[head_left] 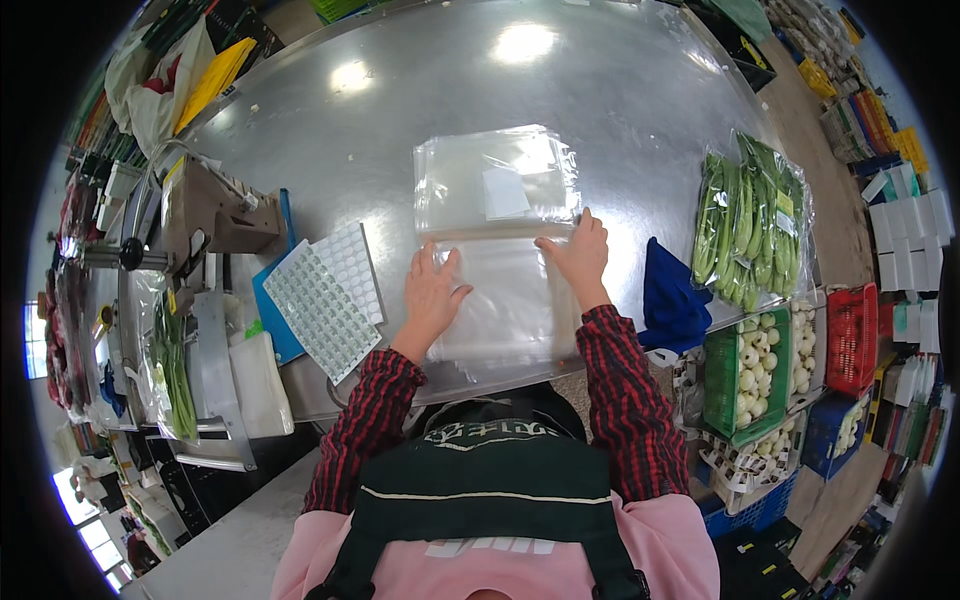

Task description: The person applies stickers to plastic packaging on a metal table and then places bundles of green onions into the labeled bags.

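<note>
A stack of transparent plastic bags [495,310] lies flat on the metal table near its front edge. On its left edge rests my left hand [432,300], fingers spread and thumb pointing inward. My right hand [583,257] touches the upper right edge of the stack, with thumb and fingers apart. Neither hand grips anything. Just beyond them lies a second pile of transparent bags [450,185], its edges crinkled. A small white paper piece [506,193] shows on or in that pile; I cannot tell which.
Sticker sheets [325,300] and a blue folder [275,310] lie left, beside a brown-grey machine [215,205]. Bagged green vegetables [755,220] and a dark blue cloth [672,298] are at right. Lower right stand a green crate [722,385] of pale round vegetables and a red basket [852,340].
</note>
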`<state>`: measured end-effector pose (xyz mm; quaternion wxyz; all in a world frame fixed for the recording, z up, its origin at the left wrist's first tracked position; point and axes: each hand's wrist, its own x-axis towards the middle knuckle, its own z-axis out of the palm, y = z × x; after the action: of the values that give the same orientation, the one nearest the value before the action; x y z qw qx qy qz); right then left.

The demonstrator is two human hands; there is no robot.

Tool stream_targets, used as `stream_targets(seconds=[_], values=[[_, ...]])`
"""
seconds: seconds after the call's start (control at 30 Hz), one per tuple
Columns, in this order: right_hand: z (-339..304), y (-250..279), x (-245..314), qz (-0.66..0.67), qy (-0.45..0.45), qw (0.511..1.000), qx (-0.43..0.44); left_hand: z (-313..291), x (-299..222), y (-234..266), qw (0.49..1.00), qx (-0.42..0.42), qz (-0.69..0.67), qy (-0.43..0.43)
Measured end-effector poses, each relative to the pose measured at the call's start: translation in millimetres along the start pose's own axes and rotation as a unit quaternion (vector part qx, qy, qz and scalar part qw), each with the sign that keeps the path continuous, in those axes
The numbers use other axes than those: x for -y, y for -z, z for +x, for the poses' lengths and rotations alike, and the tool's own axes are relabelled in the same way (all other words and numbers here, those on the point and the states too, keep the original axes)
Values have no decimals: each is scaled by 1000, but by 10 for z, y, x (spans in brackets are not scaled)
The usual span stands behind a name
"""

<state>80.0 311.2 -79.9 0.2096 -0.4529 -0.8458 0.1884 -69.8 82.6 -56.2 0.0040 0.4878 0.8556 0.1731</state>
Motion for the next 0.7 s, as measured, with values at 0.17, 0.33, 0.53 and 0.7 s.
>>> stream_targets(seconds=[0.17,0.33,0.53,0.7], values=[[-169,78,-37,43,172,983,43,125,4,61,997,77,32,-7],[-434,272,169,38,281,957,68,230,48,174,993,103,16,-62],[-62,42,-160,149,95,982,69,339,548,78,989,16,-87,118],[702,-309,21,132,-145,979,46,338,581,-264,993,52,-68,81]])
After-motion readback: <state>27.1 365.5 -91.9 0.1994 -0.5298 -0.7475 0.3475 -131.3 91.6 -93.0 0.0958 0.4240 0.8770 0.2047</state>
